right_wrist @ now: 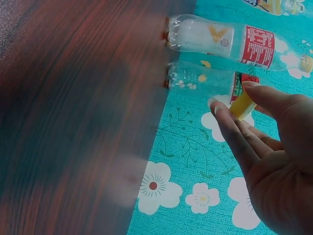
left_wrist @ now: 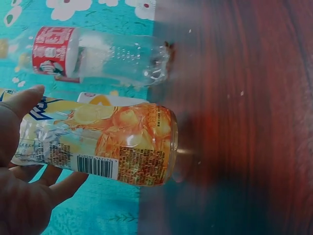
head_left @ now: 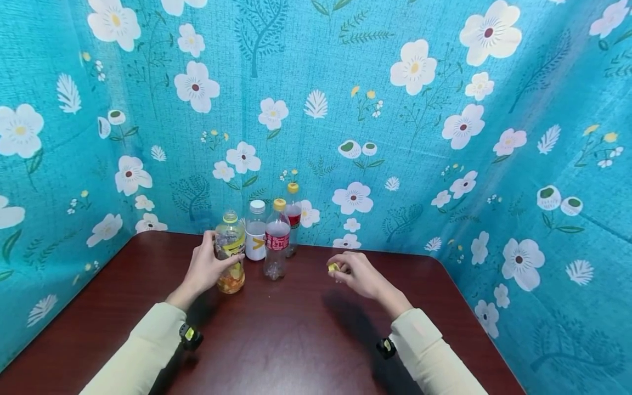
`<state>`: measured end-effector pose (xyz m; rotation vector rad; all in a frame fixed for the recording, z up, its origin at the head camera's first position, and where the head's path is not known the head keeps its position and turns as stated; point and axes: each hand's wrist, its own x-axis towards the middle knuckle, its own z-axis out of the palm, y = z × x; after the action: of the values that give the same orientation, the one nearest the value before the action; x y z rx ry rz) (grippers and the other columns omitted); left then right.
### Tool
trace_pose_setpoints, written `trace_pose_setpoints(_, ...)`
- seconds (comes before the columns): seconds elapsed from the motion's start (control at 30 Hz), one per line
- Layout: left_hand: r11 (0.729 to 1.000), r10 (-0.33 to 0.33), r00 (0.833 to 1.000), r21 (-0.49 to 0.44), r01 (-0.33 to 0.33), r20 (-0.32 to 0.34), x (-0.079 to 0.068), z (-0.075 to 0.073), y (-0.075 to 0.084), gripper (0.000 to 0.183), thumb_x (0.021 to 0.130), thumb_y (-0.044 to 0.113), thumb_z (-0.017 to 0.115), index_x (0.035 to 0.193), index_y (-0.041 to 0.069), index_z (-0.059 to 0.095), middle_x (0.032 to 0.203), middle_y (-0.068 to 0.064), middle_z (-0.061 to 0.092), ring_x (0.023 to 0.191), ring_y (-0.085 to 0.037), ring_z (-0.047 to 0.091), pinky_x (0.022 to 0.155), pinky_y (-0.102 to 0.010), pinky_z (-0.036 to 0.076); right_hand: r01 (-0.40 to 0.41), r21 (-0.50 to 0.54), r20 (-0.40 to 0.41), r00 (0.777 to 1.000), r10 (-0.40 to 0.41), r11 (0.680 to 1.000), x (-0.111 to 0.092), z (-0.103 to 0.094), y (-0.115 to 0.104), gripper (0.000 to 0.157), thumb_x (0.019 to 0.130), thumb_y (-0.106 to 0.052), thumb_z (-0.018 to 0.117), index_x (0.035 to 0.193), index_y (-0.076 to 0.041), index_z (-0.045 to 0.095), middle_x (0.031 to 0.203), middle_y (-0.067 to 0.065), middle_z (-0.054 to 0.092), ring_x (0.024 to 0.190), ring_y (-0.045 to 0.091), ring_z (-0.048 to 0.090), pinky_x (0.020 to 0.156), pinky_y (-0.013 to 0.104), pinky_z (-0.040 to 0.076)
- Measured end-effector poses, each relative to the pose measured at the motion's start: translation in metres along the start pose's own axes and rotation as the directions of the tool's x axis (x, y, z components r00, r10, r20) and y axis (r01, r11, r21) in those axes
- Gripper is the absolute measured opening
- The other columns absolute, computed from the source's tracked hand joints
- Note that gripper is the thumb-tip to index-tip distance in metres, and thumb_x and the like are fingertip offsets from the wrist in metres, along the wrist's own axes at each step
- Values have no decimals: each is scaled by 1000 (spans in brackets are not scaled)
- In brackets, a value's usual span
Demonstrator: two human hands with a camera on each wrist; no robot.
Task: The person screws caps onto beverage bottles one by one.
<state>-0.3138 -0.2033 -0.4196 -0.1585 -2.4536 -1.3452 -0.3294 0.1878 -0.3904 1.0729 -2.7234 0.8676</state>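
At the left of the table, my left hand grips a clear plastic drink bottle with a yellow label. Lemon and orange-coloured print and a barcode show on this bottle in the left wrist view. Its neck has no cap on top, just a yellow ring. Over the table to the right, my right hand pinches a yellow bottle cap between thumb and fingers. Beside the gripped bottle stand a white-capped bottle and a red-labelled clear bottle with a yellow cap.
Behind the red-labelled bottle stands another yellow-capped bottle, partly hidden. All the bottles stand near the back edge of the dark red-brown wooden table. A blue flowered cloth hangs around the back and sides.
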Motion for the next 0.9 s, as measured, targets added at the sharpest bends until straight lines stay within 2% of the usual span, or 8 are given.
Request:
trace_pose_setpoints(0.23, 998, 58, 998, -3, -58, -4, -3, 11, -1, 71, 86, 19, 85, 136, 0, 38, 131, -28, 62, 115, -42, 65, 93, -59, 54, -21, -8, -56, 998, 21, 1000, -1, 1, -5, 23, 92, -7, 76, 115, -6, 73, 97, 3, 68, 79, 12, 71, 72, 23, 57)
trace_pose_setpoints(0.37, 997, 78, 997, -15, -78, 3, -5, 19, -1, 73, 84, 14, 87, 136, -1, 38, 129, -28, 63, 114, -42, 66, 93, -59, 54, -61, 46, -55, 996, 63, 997, -3, 4, -9, 29, 90, -2, 76, 119, -3, 71, 98, 5, 70, 80, 12, 73, 72, 22, 57)
trace_pose_setpoints(0.53, 994, 103, 995, -24, -102, 14, -7, 26, 1, 73, 82, 13, 88, 136, 0, 40, 128, -28, 64, 112, -41, 67, 92, -57, 55, -104, 119, -36, 993, 109, 987, -2, 4, -13, 29, 92, -2, 75, 120, 0, 69, 89, 4, 72, 77, 18, 75, 66, 23, 59)
trace_pose_setpoints(0.67, 994, 108, 993, -22, -107, 50, -9, 30, 7, 74, 82, 16, 88, 137, 2, 40, 130, -26, 63, 114, -40, 66, 92, -57, 55, -105, 36, -41, 993, 107, 994, 0, 0, -17, 26, 93, -15, 77, 118, -6, 71, 85, -3, 69, 68, 11, 70, 64, 25, 56)
trace_pose_setpoints(0.8, 992, 125, 989, -32, -123, 80, -10, 33, 15, 75, 81, 19, 89, 137, 4, 41, 128, -24, 64, 111, -37, 67, 91, -56, 56, -101, -97, -64, 993, 95, 990, 3, -6, -24, 27, 93, -29, 77, 116, -16, 73, 87, -9, 67, 70, 2, 63, 66, 27, 53)
trace_pose_setpoints(0.9, 990, 135, 986, -46, -131, 102, -11, 35, 21, 74, 81, 20, 90, 136, 6, 43, 126, -21, 65, 109, -35, 68, 90, -54, 57, -86, -135, -72, 994, 77, 987, 7, -12, -30, 26, 93, -34, 76, 114, -19, 73, 87, -11, 66, 74, 1, 62, 67, 28, 52)
